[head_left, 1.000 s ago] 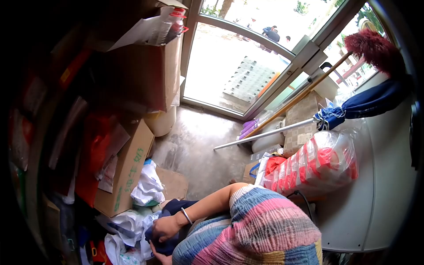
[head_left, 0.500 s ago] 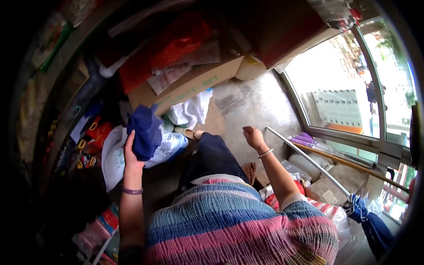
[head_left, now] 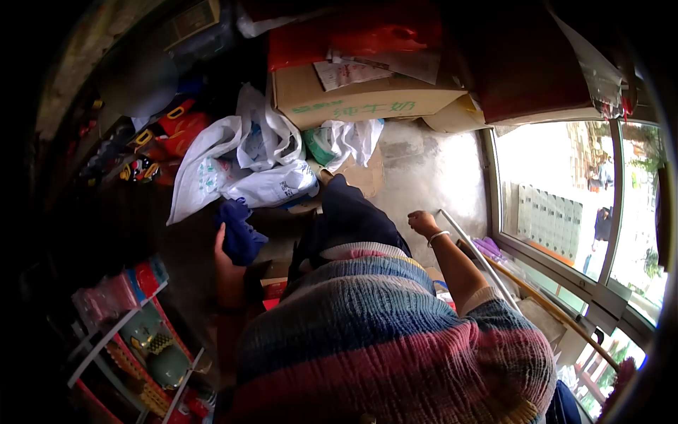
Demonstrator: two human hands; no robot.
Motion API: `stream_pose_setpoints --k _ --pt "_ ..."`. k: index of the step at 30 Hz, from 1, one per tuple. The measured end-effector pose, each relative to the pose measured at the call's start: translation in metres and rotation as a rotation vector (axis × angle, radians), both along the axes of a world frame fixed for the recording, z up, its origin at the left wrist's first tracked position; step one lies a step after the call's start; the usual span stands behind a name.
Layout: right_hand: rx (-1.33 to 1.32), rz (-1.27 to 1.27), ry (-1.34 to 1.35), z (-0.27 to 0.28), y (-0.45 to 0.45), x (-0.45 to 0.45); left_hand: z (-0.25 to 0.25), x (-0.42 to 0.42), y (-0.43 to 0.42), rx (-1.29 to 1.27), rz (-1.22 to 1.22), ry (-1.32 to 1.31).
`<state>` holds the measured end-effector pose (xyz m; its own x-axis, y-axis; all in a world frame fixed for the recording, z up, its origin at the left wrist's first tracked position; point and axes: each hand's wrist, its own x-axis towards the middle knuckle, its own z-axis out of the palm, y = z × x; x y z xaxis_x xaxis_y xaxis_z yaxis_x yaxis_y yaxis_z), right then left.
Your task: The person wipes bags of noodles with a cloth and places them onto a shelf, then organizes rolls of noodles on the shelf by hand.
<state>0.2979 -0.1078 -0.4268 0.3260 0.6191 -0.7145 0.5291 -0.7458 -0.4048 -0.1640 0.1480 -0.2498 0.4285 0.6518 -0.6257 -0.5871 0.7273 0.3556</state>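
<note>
A crumpled dark blue cloth (head_left: 242,232) is in my left hand (head_left: 224,256), low on the left side of my body. The thumb shows along the cloth's edge; the other fingers are hidden by the cloth. My right hand (head_left: 424,223) hangs in the air right of my legs, its fingers curled in, with nothing visible in them. A pale bangle is on that wrist. White plastic bags (head_left: 272,185) lie on the floor just ahead of the blue cloth, without touching it.
A cardboard box (head_left: 367,103) with green writing stands ahead. At lower left is a rack (head_left: 116,326) with packaged goods. A metal pole (head_left: 480,258) and a wooden stick (head_left: 537,288) lean near the glass door (head_left: 551,191) on the right. Floor (head_left: 445,162) shows between box and door.
From bent over with both hands at the dark blue cloth, I have straightened and turned left. The cloth is now in my left hand, and my right hand has come away to the right.
</note>
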Motion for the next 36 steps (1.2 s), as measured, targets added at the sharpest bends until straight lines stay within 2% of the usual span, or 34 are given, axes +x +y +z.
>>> stream_pose_setpoints --k 3,5,6,7,8,9,10,11,15,22,31,36 --pt "0.142 -0.02 0.041 0.028 0.056 -0.016 0.028 0.0 -0.021 0.115 -0.055 0.024" --pt "0.157 -0.064 0.097 0.055 0.09 -0.034 0.052 0.018 -0.034 0.094 0.075 0.106" --pt "0.205 0.001 0.088 0.038 0.096 -0.04 0.061 0.028 -0.038 0.086 0.132 0.141" --pt "0.258 0.049 0.062 0.025 0.103 -0.042 0.056 0.032 -0.037 0.086 0.109 0.146" --pt "0.217 0.091 0.05 0.034 0.114 -0.051 0.05 0.038 -0.028 0.098 0.062 0.129" --pt "0.211 0.24 -0.074 0.035 0.121 -0.057 0.041 0.044 -0.017 0.119 0.001 0.118" --pt "0.172 0.185 -0.026 0.027 0.126 -0.062 0.035 0.057 0.0 0.141 -0.063 0.103" --pt "0.14 0.167 -0.016 0.046 0.132 -0.066 0.03 0.071 0.018 0.161 -0.12 0.086" --pt "0.114 0.052 0.009 0.046 0.136 -0.068 0.028 0.128 0.067 0.223 -0.311 0.054" --pt "0.059 -0.068 -0.021 0.039 0.112 -0.065 0.02 0.147 0.075 0.226 -0.468 0.016" --pt "-0.092 0.01 -0.03 0.003 0.058 -0.084 0.024 0.131 0.061 0.249 -0.491 -0.013" --pt "-0.055 0.061 -0.076 -0.01 0.061 -0.077 0.028 0.098 0.055 0.26 -0.432 0.004"
